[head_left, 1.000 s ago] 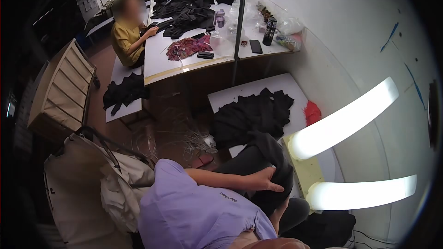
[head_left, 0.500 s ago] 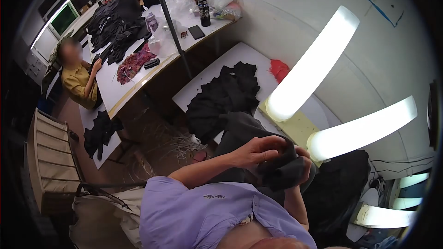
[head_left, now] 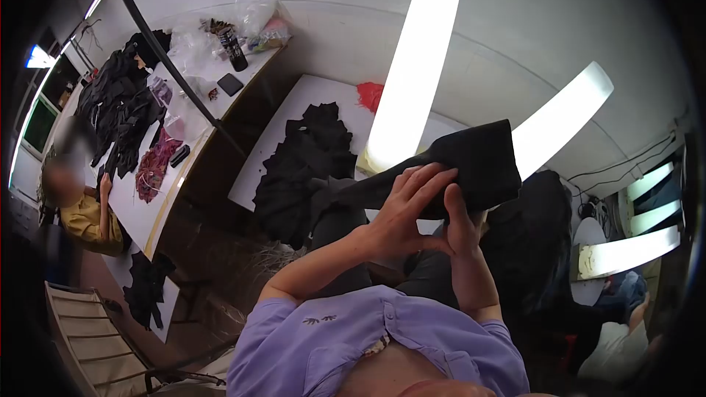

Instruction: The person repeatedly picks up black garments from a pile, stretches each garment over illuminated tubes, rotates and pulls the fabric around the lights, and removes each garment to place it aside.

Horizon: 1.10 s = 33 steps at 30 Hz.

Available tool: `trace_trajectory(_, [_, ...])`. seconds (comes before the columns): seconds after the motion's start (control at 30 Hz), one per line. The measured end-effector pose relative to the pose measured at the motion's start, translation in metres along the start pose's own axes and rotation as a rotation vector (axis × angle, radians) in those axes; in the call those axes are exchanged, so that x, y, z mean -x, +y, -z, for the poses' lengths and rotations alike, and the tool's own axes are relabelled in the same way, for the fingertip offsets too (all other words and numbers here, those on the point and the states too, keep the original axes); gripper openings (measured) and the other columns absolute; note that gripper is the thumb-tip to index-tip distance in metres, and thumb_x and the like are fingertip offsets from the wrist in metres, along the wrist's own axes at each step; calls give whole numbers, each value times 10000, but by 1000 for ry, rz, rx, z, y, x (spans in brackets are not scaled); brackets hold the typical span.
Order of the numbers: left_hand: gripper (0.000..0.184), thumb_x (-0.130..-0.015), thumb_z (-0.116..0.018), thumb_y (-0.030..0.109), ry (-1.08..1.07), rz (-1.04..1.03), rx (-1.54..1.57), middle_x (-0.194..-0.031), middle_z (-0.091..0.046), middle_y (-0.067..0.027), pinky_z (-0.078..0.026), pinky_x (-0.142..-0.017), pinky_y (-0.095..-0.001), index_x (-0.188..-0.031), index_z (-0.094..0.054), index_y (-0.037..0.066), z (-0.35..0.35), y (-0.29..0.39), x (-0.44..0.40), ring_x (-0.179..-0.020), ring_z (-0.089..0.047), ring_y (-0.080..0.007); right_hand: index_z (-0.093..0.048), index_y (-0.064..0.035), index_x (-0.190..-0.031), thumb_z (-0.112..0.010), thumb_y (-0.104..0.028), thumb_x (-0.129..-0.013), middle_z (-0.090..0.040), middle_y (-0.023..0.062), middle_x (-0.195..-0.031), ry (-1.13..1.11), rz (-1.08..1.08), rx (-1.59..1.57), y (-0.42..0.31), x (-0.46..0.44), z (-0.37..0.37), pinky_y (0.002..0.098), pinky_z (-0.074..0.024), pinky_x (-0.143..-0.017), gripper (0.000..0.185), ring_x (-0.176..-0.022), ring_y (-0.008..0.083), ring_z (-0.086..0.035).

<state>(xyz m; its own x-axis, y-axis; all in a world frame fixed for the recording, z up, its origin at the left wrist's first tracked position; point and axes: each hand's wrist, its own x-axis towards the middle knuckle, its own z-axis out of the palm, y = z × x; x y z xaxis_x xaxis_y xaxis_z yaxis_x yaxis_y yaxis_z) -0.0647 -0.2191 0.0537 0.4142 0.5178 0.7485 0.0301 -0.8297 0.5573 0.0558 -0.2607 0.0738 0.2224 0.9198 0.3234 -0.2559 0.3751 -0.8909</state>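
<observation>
A black garment (head_left: 474, 165) is spread between my hands, its wide straight-edged end to the right, in front of the lower part of a lit white tube (head_left: 566, 114). Whether the tube goes inside the cloth, I cannot tell. My left hand (head_left: 412, 202) lies over the near side of the garment, fingers pressed together on it. Below the wide end, my right hand (head_left: 462, 228) grips the cloth, thumb up in front and fingers hidden behind. The narrower part of the garment trails left over my lap toward a black pile (head_left: 305, 169).
A second lit tube (head_left: 415, 66) stands left of the first. Red cloth (head_left: 370, 95) lies on the low white table (head_left: 257, 151). A metal pole (head_left: 158, 51) crosses before another table with dark clothes (head_left: 121, 103), a phone (head_left: 230, 85) and a bottle (head_left: 232, 50). A co-worker (head_left: 92, 217) sits far left.
The bunched cloth has been opened out into a flat, wide end and raised. Both hands have moved up. The view has turned right, so the tables and tubes sit further left.
</observation>
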Motion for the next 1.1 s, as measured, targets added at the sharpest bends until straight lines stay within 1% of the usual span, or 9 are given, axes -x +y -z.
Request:
trace_trajectory(0.1, [1023, -481, -887, 328, 2, 23, 67, -1293, -410, -181, -416, -939, -393, -1335, -404, 40, -6, -2, -16, -1145, -467, -344, -499, -15, -1222, -635, -276, -878, -550, 44, -1124, -23, 15, 86, -11, -4, 13, 268, -431, -860, 452, -1011, 117, -522])
trace_trajectory(0.3, [571, -628, -814, 52, -120, 181, 516, -983, -567, -26, -471, -821, -270, -1124, -532, 29, -3, -25, -60, -928, -545, -106, -566, -22, -1110, -685, -260, -833, -596, 57, -1030, -41, 95, 79, -34, -33, 29, 285, -459, -836, 384, -946, 143, -569])
trace_trajectory(0.4, [358, -697, -794, 59, -164, 274, 686, -887, -608, -7, -494, -781, -257, -967, -565, 10, 5, -28, -79, -864, -581, -87, -577, -29, -1086, -694, -245, -824, -605, 57, -1006, 50, 46, 81, -55, -48, 32, 283, -451, -841, 360, -938, 146, -569])
trace_trajectory(0.63, [300, -743, -770, 98, -133, 453, 871, -905, -664, -51, -512, -791, -275, -988, -625, 1, 30, -32, -96, -839, -622, -113, -599, -30, -1071, -667, -293, -844, -613, 60, -997, 338, 139, 188, -100, -75, 49, 270, -449, -821, 354, -916, 130, -563])
trace_trajectory(0.77, [145, -870, -653, 193, 45, 574, 999, -845, -662, -19, -512, -736, -251, -893, -658, 50, 55, -48, -107, -776, -618, -86, -577, -41, -1189, -589, -272, -906, -617, 28, -1038, 210, 323, 322, -125, -83, 73, 247, -441, -845, 366, -944, 95, -549])
trace_trajectory(0.83, [144, -904, -604, 190, 72, 453, 974, -848, -658, -15, -498, -745, -233, -892, -652, 55, 56, -49, -116, -789, -608, -76, -571, -52, -1208, -560, -239, -929, -626, 11, -1012, 218, 483, 458, -123, -86, 77, 243, -440, -833, 336, -932, 80, -550])
trace_trajectory(0.93, [144, -915, -584, 168, 43, 391, 996, -877, -655, -21, -496, -757, -228, -954, -639, 40, 60, -41, -130, -823, -601, -70, -548, -94, -1256, -506, -208, -962, -528, -68, -798, 117, 533, 709, -123, -82, 85, 168, -350, -610, 318, -677, 5, -421])
trace_trajectory(1.03, [155, -915, -584, 166, 59, 392, 996, -878, -654, -22, -503, -729, -223, -996, -629, 42, 58, -29, -140, -810, -602, -70, -581, -75, -1127, -486, -208, -972, -398, -97, -682, 102, 510, 709, -122, -79, 88, 161, -227, -519, 225, -577, -1, -263])
trace_trajectory(1.1, [154, -916, -583, 165, 67, 378, 916, -871, -652, -22, -506, -702, -218, -1008, -626, 50, 58, -26, -148, -792, -604, -68, -584, -59, -1025, -475, -206, -977, -417, -91, -680, 94, 511, 704, -122, -83, 101, 156, -239, -525, 190, -581, -4, -281])
